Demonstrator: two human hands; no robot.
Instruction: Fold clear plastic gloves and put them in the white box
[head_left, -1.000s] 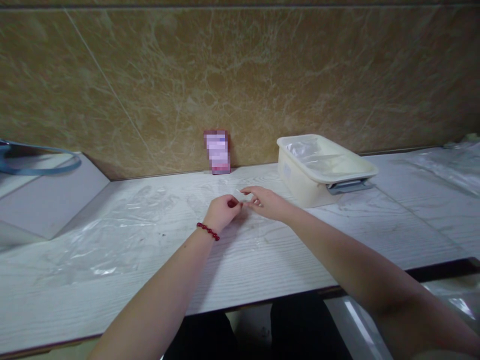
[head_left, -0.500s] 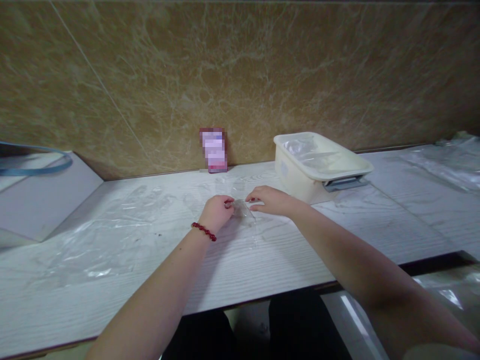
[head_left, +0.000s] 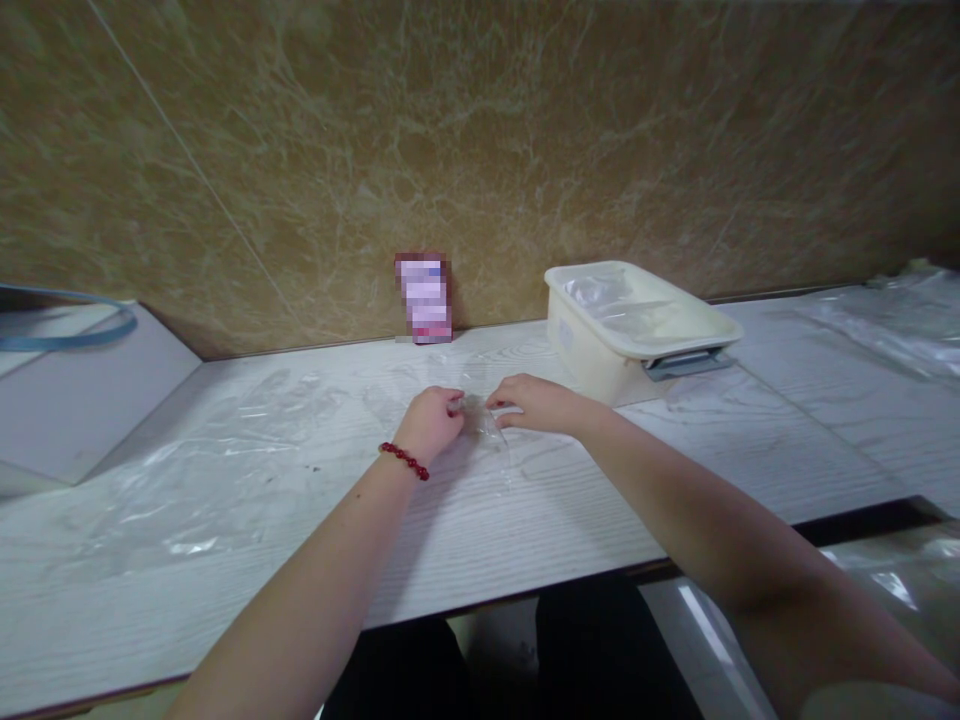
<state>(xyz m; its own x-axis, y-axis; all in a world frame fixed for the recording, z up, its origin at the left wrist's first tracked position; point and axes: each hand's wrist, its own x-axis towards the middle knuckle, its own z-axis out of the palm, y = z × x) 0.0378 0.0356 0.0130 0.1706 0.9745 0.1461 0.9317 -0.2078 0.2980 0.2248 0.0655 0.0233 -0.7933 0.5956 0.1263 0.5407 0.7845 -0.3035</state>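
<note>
From my distant post I log the whole view sliding a touch: wall [head_left: 480, 130], table [head_left: 480, 545] and all sit slightly further left in frame than a second ago. Within it, the gap between the hands has opened, and a small clear piece [head_left: 475, 420] now shows there, low over the table; I take this to mean the piece is being spread or worked at its edges. Left hand [head_left: 431, 422]: thumb and forefinger pinched on the piece's left edge. Right hand [head_left: 535, 403]: thumb and forefinger parted at its right edge; I cannot tell whether they touch it. Materials, biggest down: wall of brown stone-look panel, pale-veined, glossy; table white, with grey wood grain; to the left, a white, sharp-cornered box [head_left: 120, 410] with a blue strap [head_left: 101, 341] looped over it. Near the left forearm lies a broad clear sheet [head_left: 191, 495], thin, creased, catching light. Beyond the right hand I note a cream tub [head_left: 581, 345], rounded corners, smooth wall, grey clip [head_left: 691, 364] at the near end, crinkled clear plastic [head_left: 596, 290] inside. A blurred pink-and-white slab [head_left: 426, 300] leans on the wall. Smallest: round dark-red beads [head_left: 405, 460] circling the left wrist.
</note>
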